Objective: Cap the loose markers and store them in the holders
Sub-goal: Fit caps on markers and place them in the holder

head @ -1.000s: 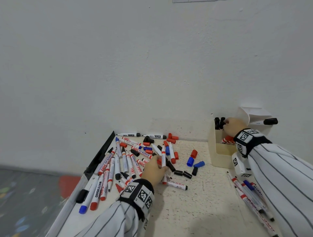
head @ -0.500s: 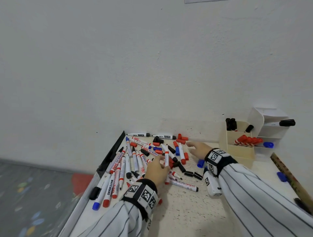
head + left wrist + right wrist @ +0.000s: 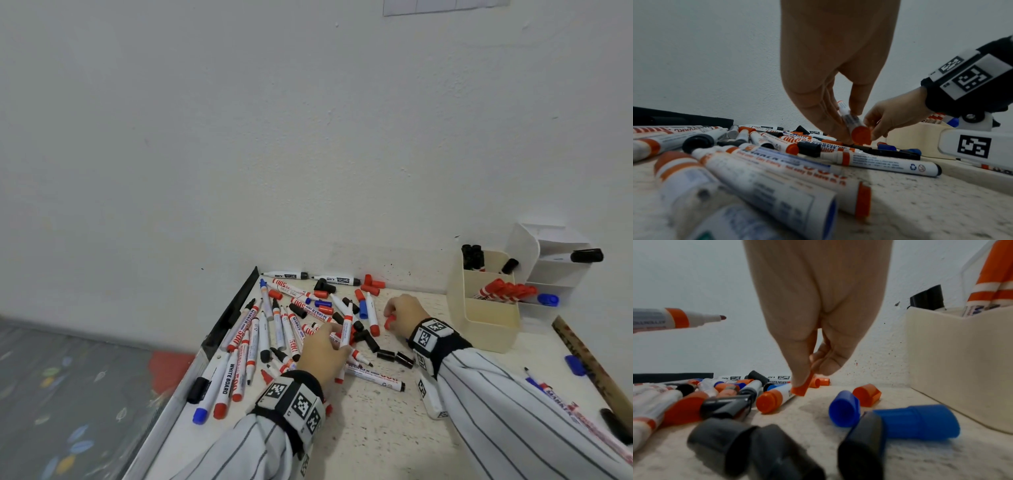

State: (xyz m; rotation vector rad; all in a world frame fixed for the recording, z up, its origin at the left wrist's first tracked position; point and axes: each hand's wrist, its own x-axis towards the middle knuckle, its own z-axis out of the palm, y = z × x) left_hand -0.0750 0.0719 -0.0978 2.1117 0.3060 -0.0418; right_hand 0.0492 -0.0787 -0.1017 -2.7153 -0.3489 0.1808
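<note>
Speckled tabletop (image 3: 376, 428) carries markers lettered "WHITE BOARD". Left hand (image 3: 323, 349) grips an uncapped red marker (image 3: 346, 325); right hand (image 3: 406, 310) pinches a red cap (image 3: 802, 386), its pinch clearest at the wrist, beside the cream holder (image 3: 479, 308).

tabletop (image 3: 394, 428): cream, dark-speckled | sleeves (image 3: 513, 411): white, black pinstripes | holder (image 3: 486, 308): cream | loose caps (image 3: 844, 408): red, blue, black

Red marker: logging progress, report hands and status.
Left hand grips uncapped red marker. Right hand pinches red cap. Not yet capped. Nothing between them.
</note>
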